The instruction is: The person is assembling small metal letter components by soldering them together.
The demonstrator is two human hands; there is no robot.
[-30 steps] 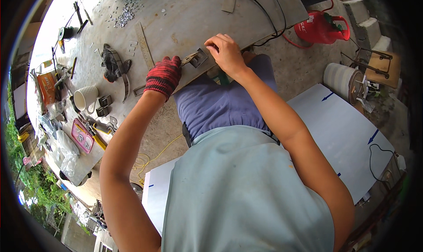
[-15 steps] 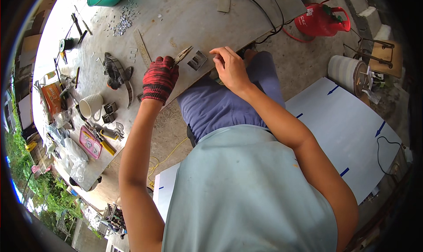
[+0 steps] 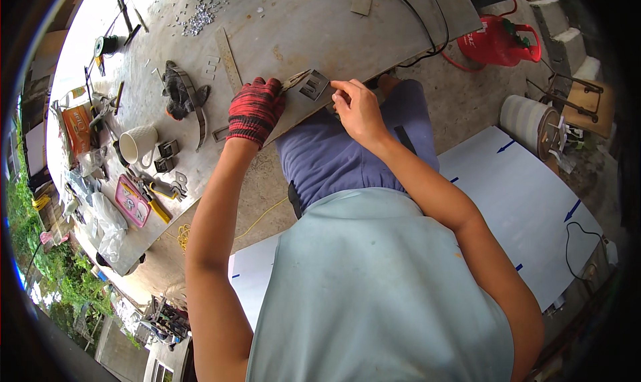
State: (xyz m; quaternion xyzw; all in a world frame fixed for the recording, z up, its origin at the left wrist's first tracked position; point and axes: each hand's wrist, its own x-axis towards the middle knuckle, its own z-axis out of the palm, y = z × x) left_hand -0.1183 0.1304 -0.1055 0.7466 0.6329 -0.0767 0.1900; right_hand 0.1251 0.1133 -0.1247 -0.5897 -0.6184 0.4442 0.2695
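My left hand (image 3: pixel 256 111), in a red and black knit glove, is closed round a pair of pliers (image 3: pixel 294 81). The pliers' jaws point right and reach the upper left edge of a small dark metal piece with slots (image 3: pixel 314 86), which lies near the table's front edge. My bare right hand (image 3: pixel 359 113) is just right of that piece, fingers bent and apart. Its index fingertip is close to the piece's corner; whether it touches I cannot tell. Nothing shows between the fingers.
On the metal table (image 3: pixel 254 41) lie a steel ruler (image 3: pixel 228 60), a dark glove (image 3: pixel 179 91), metal scraps (image 3: pixel 200 18), a white mug (image 3: pixel 138 145) and a pink tray (image 3: pixel 133 201). Black cables (image 3: pixel 427 31) cross the right side. A red gas cylinder (image 3: pixel 497 41) stands beyond.
My left hand has moved right with the pliers, whose jaws now reach the metal piece. My right hand has come lower, beside the piece. The whole view has shifted slightly.
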